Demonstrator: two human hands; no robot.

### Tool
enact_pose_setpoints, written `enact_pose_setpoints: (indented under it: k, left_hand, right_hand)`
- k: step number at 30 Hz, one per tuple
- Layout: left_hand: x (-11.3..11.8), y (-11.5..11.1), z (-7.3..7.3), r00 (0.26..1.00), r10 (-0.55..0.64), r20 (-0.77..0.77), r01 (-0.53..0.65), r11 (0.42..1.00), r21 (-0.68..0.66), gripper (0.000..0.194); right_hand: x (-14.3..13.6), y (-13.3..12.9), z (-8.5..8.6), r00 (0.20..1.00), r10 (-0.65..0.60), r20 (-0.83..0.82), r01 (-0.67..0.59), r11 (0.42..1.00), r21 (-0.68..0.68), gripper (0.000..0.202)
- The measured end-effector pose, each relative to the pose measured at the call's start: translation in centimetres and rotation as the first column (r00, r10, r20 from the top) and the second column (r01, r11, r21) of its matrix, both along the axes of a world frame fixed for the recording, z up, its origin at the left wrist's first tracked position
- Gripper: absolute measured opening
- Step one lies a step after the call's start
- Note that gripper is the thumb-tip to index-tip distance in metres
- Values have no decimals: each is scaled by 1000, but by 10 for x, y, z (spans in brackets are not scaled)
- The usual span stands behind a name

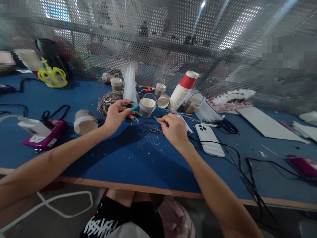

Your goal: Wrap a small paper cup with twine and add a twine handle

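Note:
My left hand (116,116) is closed in front of a tangled bundle of grey-brown cord (110,101). Its fingers grip a small tool with teal parts (134,108); the exact kind is unclear. My right hand (174,127) is pinched, with a thin brownish strand (156,119) at its fingertips. Thin strands (148,125) lie low between both hands. Just behind that gap stands a small cup with a wrapped band and looped handle (147,106). A similar cup (85,123) lies tipped left of my left forearm.
A leaning stack of paper cups (180,94) and more handled cups (193,104) stand behind. White strips (130,86) stand beside the cord. Right are a white phone (210,140) and black cables (237,153); left, a purple device (44,137) and yellow crown (53,76). Mesh panel rises behind.

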State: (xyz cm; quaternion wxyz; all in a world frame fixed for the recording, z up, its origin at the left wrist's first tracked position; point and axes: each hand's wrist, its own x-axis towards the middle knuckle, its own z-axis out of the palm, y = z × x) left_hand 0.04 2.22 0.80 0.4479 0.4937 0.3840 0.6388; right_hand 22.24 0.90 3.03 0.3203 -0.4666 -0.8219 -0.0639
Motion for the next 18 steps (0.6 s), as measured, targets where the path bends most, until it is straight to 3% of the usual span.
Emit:
enact_pose_setpoints:
  k: [7, 18]
  left_hand:
    - [1, 1, 1, 998, 11, 56, -11, 1000, -2, 29]
    - [2, 3, -1, 997, 51, 53, -50, 999, -22, 26]
  right_hand:
    - [1, 0, -2, 999, -16, 47, 14, 999, 43, 18]
    - [-2, -6, -2, 987, 63, 146, -85, 985, 149, 20]
